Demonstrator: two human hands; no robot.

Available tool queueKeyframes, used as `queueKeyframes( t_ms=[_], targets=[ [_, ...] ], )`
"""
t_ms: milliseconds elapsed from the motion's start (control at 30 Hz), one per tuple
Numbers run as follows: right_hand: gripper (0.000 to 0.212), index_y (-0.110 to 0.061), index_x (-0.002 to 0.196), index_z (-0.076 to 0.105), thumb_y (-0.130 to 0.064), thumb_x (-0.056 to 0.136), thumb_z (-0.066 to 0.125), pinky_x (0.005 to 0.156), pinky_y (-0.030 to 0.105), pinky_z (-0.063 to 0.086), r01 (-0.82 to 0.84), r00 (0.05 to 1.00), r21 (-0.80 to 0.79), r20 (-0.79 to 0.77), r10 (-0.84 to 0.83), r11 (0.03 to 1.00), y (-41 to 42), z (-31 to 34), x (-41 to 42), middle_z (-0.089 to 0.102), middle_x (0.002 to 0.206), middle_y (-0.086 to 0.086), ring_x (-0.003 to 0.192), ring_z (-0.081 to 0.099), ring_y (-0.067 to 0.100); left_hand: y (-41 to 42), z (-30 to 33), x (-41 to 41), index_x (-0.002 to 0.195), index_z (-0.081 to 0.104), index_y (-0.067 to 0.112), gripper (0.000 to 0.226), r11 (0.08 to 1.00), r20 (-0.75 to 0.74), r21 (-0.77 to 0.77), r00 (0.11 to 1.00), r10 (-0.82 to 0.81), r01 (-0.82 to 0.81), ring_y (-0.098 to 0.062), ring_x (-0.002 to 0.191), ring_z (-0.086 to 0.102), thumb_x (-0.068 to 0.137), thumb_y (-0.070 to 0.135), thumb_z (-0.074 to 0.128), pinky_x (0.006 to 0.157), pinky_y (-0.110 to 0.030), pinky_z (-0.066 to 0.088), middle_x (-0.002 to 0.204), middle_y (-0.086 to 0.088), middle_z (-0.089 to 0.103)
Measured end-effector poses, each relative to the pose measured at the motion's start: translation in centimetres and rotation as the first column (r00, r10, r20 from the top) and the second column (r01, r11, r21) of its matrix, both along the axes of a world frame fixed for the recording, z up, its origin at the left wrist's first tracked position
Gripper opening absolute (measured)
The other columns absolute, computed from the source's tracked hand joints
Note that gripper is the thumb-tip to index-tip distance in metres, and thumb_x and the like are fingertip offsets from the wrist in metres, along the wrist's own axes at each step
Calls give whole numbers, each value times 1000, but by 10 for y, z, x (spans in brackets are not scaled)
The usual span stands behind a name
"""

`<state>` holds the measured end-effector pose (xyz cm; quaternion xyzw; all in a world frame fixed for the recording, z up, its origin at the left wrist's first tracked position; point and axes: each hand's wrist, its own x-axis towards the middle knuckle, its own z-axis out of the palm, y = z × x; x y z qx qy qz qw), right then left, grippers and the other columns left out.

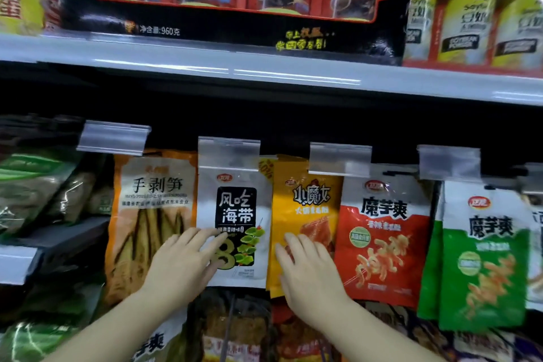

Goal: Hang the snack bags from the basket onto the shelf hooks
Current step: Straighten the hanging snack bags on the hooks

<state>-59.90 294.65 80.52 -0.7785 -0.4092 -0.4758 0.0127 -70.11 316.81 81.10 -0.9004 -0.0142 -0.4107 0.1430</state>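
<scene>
White seaweed bag (235, 211) hangs on its hook beneath a clear label holder (229, 150). Left hand (183, 264) lies flat on its lower left, fingers straight. Right hand (305, 270) rests open on the adjacent yellow bag (305, 203), whose left edge is hidden behind the white one. Hooks obscured; basket out of frame.

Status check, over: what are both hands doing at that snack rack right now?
Left hand flat on white kelp bag. Right hand flat on yellow bag. Both bags hanging; nothing gripped. Basket not in view.
</scene>
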Motion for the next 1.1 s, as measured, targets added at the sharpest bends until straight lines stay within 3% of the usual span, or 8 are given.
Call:
queueKeyframes(
  t_ms=[167,267,433,567,800,900,967,1100],
  targets=[
    [56,-15,105,71,-41,56,82,73,38,55,129,992,69,-17,-128,989,-69,10,14,67,107,5,95,62,25,-48,-1,11,110,70,32,78,972,-10,-215,995,-102,98,-4,85,67,89,73,7,54,-16,51,100,19,67],
    [67,-12,108,70,-42,49,85,74,41,54,260,965,60,-36,-258,964,-109,16,30,65,108,9,97,56,28,-72,3,31,137,44,39,112,935,-58,-353,996,-68,43,-3,116,53,58,91,-16,76,-21,51,129,23,53],
    [93,-19,120,62,-50,37,90,73,46,55,323,938,-28,-124,-324,946,-142,19,55,61,118,16,104,51,33,-99,9,58,133,50,31,69,766,-29,-642,996,-79,42,-9,92,63,77,72,50,65,-23,53,123,15,62],
    [111,-22,127,52,-52,27,91,75,47,55,264,944,-106,-174,-280,959,-147,20,67,61,126,14,105,60,35,-98,10,73,112,62,27,49,624,13,-781,999,-41,36,-14,95,64,76,61,65,78,-33,56,103,10,70],
    [97,-24,127,55,-40,36,89,73,41,56,137,987,-86,-73,-143,987,-155,12,89,65,122,13,98,68,31,-99,17,79,83,65,30,26,678,-49,-733,998,26,-53,-5,74,61,80,56,65,67,-25,54,78,15,65],
    [46,-26,115,69,-33,70,61,74,37,57,104,995,-29,3,-104,994,-158,12,96,69,116,11,93,70,28,-104,24,76,71,62,29,35,703,-86,-700,992,89,-124,-6,65,61,79,63,60,57,-22,50,66,11,64],
    [46,-26,112,71,-29,76,43,76,37,57,94,996,-15,0,-94,995,-159,11,94,69,115,11,93,70,28,-111,27,72,70,59,29,40,719,-119,-667,981,154,-194,-6,61,60,79,68,55,54,-20,47,63,9,63],
    [55,-24,122,59,-34,69,64,90,38,52,-18,999,-43,33,19,999,-171,8,84,59,131,9,106,62,24,-121,30,63,63,51,22,52,794,-93,-561,971,220,-234,-9,56,59,79,71,49,56,-21,51,57,3,60]
  ],
)
